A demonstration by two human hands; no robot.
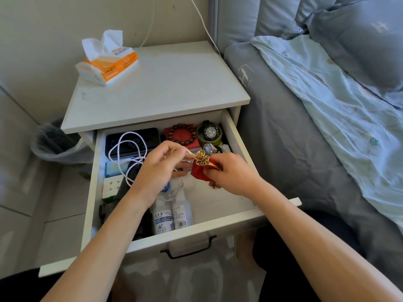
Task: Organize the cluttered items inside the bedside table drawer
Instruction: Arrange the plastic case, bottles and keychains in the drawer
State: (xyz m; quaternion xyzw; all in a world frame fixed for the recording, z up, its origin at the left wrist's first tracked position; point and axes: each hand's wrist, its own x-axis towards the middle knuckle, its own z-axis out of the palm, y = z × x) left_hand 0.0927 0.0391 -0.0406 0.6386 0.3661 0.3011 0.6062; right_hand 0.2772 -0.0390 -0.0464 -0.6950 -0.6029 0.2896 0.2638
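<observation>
Drawer (237,136) pulled open; far right looks sorted w/ bead bracelet (182,134) & watch (210,131). Left side messy: white cable (126,149), bottles (171,212). Red pouch (199,172) mid-air over drawer center, right hand (232,174) gripping it, left hand (162,164) pinching its gold drawstring (189,152). Roughly half left, I'd say.

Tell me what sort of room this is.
Most likely a bedroom: a white bedside table with its drawer pulled open stands right beside a bed with grey pillows and a pale blue sheet. A tissue pack sits on the tabletop.
</observation>
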